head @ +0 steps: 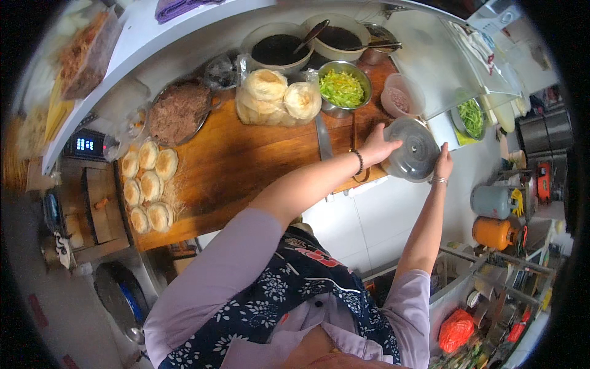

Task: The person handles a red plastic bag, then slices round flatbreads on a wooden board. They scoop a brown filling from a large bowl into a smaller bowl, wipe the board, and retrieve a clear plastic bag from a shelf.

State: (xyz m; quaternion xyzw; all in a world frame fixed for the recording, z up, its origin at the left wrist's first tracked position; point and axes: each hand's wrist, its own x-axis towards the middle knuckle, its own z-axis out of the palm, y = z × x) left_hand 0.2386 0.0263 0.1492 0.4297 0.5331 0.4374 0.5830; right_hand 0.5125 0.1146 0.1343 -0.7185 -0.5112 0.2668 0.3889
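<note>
Both my hands hold a round clear plastic container (417,157) at the right end of the wooden worktop (258,161). My left hand (379,145) grips its left side with the thumb over the top. My right hand (444,162) holds its right rim. Whether the container has anything in it I cannot tell. Just behind it stands a translucent tub (400,87) with pinkish chopped food. A steel bowl of shredded green and yellow vegetable (342,88) is to the left. A broad-bladed knife (323,140) lies by my left forearm.
Several round flatbreads (151,184) lie at the worktop's left end, below a pan of chopped meat (179,110). A plastic bag of flatbreads (279,97) stands mid-back. Behind are two tubs of dark liquid (280,50). Gas cylinders (494,232) stand at the right.
</note>
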